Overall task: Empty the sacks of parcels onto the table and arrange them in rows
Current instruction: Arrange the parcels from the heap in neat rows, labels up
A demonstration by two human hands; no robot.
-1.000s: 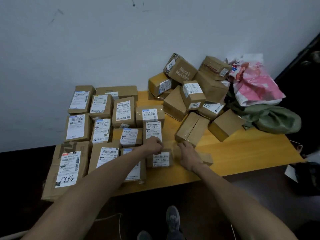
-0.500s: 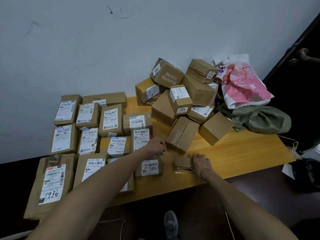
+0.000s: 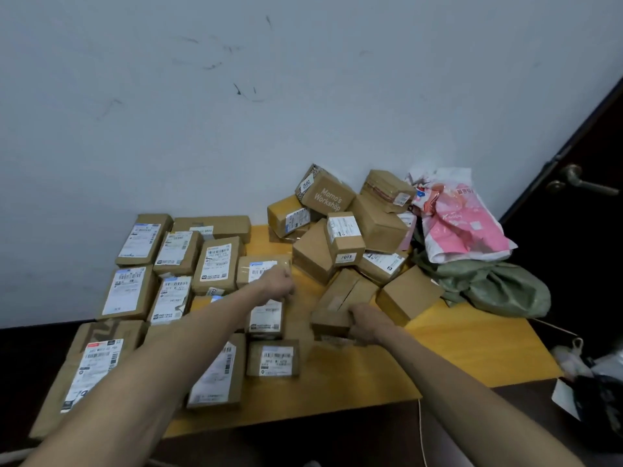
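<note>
While R hand [image 3: 365, 323] grasps parcel [image 3: 328, 321], L hand [image 3: 278, 286] grip unclear, room near table [image 3: 472, 348] edge

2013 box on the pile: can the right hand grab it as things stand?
Probably not yet. The right hand grips a small brown parcel, so it is occupied. The way itself looks free: the 2013 box sits at the front of the pile, its top and labelled face exposed, nothing on it.
</note>
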